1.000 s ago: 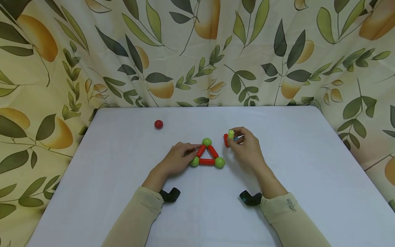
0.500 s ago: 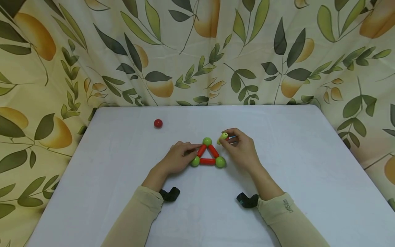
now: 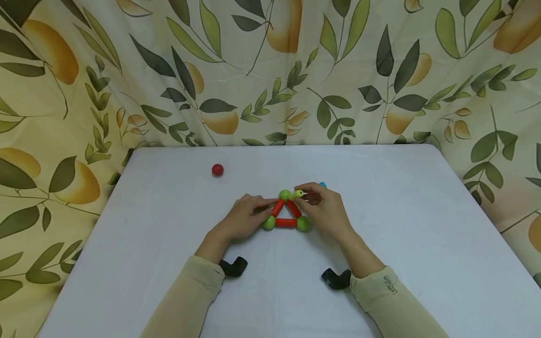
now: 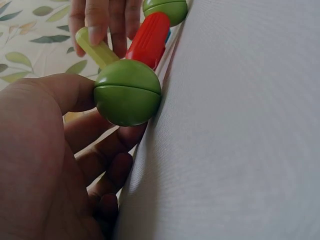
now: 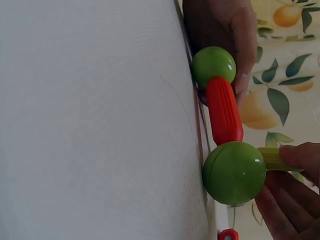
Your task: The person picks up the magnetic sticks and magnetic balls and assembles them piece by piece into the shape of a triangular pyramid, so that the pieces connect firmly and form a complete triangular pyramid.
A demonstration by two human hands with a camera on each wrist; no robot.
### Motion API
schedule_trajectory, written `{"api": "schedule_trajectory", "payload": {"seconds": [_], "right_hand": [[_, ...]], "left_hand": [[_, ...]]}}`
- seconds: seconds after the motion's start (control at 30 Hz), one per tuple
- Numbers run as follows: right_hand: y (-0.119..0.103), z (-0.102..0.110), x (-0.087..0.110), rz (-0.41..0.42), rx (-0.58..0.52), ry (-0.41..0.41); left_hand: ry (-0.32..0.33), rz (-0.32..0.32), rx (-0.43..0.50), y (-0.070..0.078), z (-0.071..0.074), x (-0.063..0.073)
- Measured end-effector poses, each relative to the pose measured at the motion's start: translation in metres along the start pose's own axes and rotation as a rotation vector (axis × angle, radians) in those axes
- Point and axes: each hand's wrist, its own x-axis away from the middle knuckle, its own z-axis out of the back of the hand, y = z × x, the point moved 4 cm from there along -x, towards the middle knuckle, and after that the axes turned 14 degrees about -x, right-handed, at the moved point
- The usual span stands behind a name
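A flat triangle of red rods joined by green balls lies on the white table. My left hand grips its near left corner; the left wrist view shows the thumb against the green ball with fingers curled behind it. Between thumb and fingers, my right hand pinches a yellow-green rod, tilted, its lower end at the far green ball. Whether rod and ball touch, I cannot tell.
A red ball lies alone toward the back left. Just beyond the right hand, a blue piece peeks out, mostly hidden. The end of a loose red rod shows in the right wrist view. A patterned curtain hangs behind the table.
My right hand has moved left with the yellow-green rod, from beside the loose pieces to the triangle's far corner, tilting the rod from upright. The left hand has stayed in place.
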Motion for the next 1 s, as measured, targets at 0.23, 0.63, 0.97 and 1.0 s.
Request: {"api": "schedule_trajectory", "payload": {"seconds": [0.23,0.63,0.97,1.0], "right_hand": [[-0.0009,-0.0005,0.0000,0.041,-0.003,-0.002],[0.0010,-0.0019,0.0004,0.032,0.010,-0.050],[0.0009,-0.0081,0.0014,0.086,0.025,-0.161],[0.0016,-0.0093,0.0024,0.085,0.030,-0.172]], "left_hand": [[-0.002,-0.038,-0.007,0.0019,0.0014,-0.0015],[-0.005,-0.059,-0.013,0.0027,0.0010,-0.0019],[0.001,-0.049,-0.020,0.0027,-0.0004,-0.0006],[-0.003,-0.040,-0.017,0.0019,-0.0015,0.0005]]}}
